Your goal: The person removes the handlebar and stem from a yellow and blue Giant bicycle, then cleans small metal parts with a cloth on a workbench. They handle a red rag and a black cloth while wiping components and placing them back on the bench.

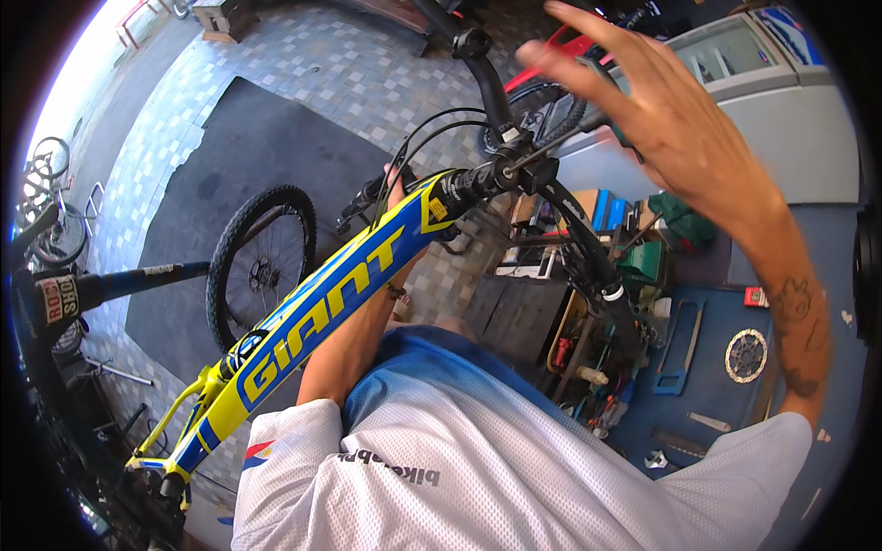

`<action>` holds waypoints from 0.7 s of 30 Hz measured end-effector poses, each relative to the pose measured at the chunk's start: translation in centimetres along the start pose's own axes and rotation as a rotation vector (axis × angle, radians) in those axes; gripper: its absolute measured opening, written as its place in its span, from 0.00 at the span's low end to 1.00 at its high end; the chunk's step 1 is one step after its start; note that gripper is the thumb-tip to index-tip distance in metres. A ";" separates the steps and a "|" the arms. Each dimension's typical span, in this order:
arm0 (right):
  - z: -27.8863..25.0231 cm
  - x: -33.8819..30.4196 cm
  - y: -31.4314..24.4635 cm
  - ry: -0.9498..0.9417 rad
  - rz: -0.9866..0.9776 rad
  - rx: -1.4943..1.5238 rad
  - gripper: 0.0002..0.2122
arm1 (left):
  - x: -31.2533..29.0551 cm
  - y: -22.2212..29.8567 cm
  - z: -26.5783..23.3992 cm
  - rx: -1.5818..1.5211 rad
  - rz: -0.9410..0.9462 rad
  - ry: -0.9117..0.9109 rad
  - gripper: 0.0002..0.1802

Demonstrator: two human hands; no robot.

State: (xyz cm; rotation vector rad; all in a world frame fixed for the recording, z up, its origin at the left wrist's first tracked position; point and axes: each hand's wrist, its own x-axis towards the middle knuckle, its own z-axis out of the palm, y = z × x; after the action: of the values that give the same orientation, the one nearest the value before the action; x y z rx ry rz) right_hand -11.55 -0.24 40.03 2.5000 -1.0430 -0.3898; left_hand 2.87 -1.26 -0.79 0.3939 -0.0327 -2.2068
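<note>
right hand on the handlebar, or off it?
Apart. The head view shows the right hand raised with fingers spread, open air between its palm and the handlebar of the yellow-and-blue bike frame below.

Under me the floor [312,64] has small grey and pale tiles, and a big dark mat [230,174] lies on it. Strong daylight comes from my upper left. On my right I see a white cabinet [735,119] and a blue workbench [707,386] with tools.

Right hand [643,101] raised, fingers spread; left hand [395,184] apparently gripping.
</note>
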 end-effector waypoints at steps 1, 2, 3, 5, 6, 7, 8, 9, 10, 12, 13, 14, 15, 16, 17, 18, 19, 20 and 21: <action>0.1 -0.5 -1.1 -0.028 0.203 0.107 0.39 | 0.3 0.0 -0.2 -0.057 0.023 0.099 0.33; 0.1 -0.9 -1.6 -0.024 0.254 0.291 0.41 | 0.5 -0.1 -0.3 -0.087 0.038 0.046 0.32; 0.1 -1.3 -1.9 -0.048 0.388 0.491 0.41 | 0.6 -0.1 -0.4 -0.091 0.040 0.009 0.32; 0.0 -1.7 -1.5 -0.130 0.426 0.627 0.38 | 0.6 -0.1 -0.3 -0.072 0.048 -0.007 0.32; 0.0 -1.8 -1.4 -0.105 0.355 0.628 0.36 | 0.5 -0.1 -0.2 -0.046 0.053 0.019 0.32; 0.1 -1.5 -1.0 -0.013 0.063 0.415 0.35 | 0.3 -0.1 0.0 -0.020 0.033 0.103 0.32; 0.3 -1.5 -1.3 0.095 -0.045 0.294 0.33 | 0.2 -0.2 0.2 -0.017 0.058 0.081 0.32; 0.6 -1.2 -1.3 0.187 -0.071 0.321 0.31 | 0.1 -0.2 0.3 -0.015 0.055 0.118 0.32; 1.2 -1.3 -2.4 0.315 0.054 0.421 0.28 | 0.1 -0.3 0.5 -0.020 0.066 0.095 0.32; 3.1 -1.1 -5.7 0.623 0.361 0.848 0.22 | 0.3 -0.3 0.5 0.015 0.035 0.159 0.36; 4.7 -1.0 -8.0 0.806 0.542 1.179 0.19 | 0.5 -0.3 0.4 0.018 0.034 0.189 0.37; 6.3 -0.9 -9.2 0.918 0.697 1.447 0.17 | 0.7 -0.4 0.3 0.025 0.042 0.180 0.39; 8.0 -1.0 -10.5 1.076 0.746 1.553 0.14 | 1.0 -0.3 0.2 0.067 0.069 0.197 0.43; 9.3 -1.0 -11.2 1.166 0.770 1.595 0.12 | 1.2 -0.3 0.0 0.063 0.061 0.198 0.43; 10.4 -0.8 -11.9 1.253 0.782 1.634 0.11 | 1.3 -0.3 0.0 0.060 0.053 0.198 0.44; 11.2 -0.6 -12.4 1.243 0.819 1.609 0.09 | 1.3 -0.3 0.0 0.047 0.029 0.253 0.44; 11.8 -0.3 -12.9 1.227 0.848 1.582 0.09 | 1.2 -0.3 0.0 0.080 0.051 0.250 0.45; 12.2 0.0 -13.0 1.196 0.865 1.565 0.09 | 1.1 -0.3 0.2 0.088 0.082 0.174 0.45; 12.4 0.3 -13.0 1.246 0.853 1.551 0.12 | 0.9 -0.3 0.6 0.085 0.084 0.173 0.45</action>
State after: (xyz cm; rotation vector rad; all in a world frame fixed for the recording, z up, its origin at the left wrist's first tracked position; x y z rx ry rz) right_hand -8.31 4.71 23.04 1.8131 -1.7561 2.5849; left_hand 2.00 -1.84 -0.53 0.6189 -0.0480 -2.0866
